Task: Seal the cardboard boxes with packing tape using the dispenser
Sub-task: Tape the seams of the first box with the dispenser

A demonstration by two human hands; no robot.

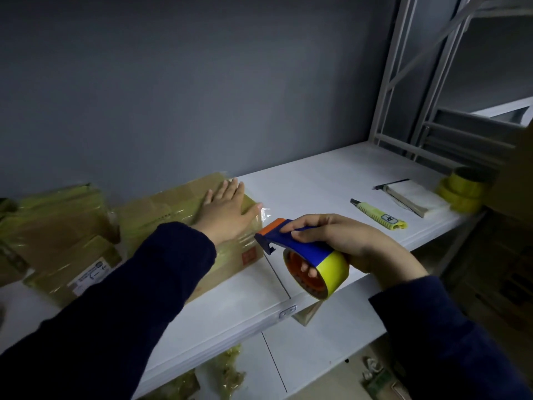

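Our left hand (227, 209) lies flat, fingers straight, on top of the cardboard box (161, 215). Our right hand (340, 241) grips the tape dispenser (302, 246), whose blade end is just beside the box's right edge.

Risk: if the flat hand eases off, the box may slide on the smooth white shelf (317, 180), and the strip from the tape roll (331, 271) may wrinkle or tear crooked.

The shelf stands against a grey wall (202, 82). A utility knife (377, 215) and spare tape rolls (461, 192) lie to the right.

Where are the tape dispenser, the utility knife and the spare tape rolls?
tape dispenser (313, 249): head view, blue frame.
utility knife (375, 213): head view, yellow handle.
spare tape rolls (459, 195): head view, yellow outer side.
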